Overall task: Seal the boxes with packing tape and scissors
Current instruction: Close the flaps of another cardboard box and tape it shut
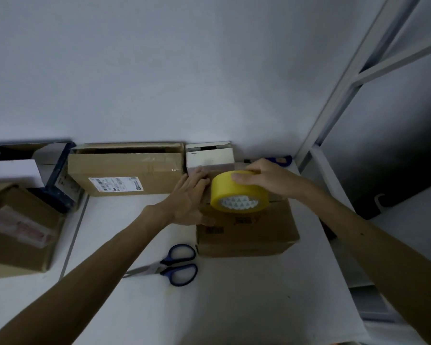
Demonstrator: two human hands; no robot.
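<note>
Right grip (264,178) was clamped over the top of the yellow tape roll (239,192), fingers curled round its rim. The roll stood on edge on top of the brown box (246,230), core facing me. Left grip (187,197) was released, fingers straight and flat against the box's top-left edge, thumb down near its side. I couldn't tell from the frame whether any tape was pulled out.

The box sat on the white bench (234,307), right of centre. Scissors (169,266) lay flat on the bench just beside the box's front-left corner, blades closed and pointing left, blue handles toward the box, partly under my left forearm.

Against the back wall: a long cardboard box (125,168) with a shipping label, and a small white box (209,155) right beside it. Another cardboard box (18,227) was at far left, well apart.
</note>
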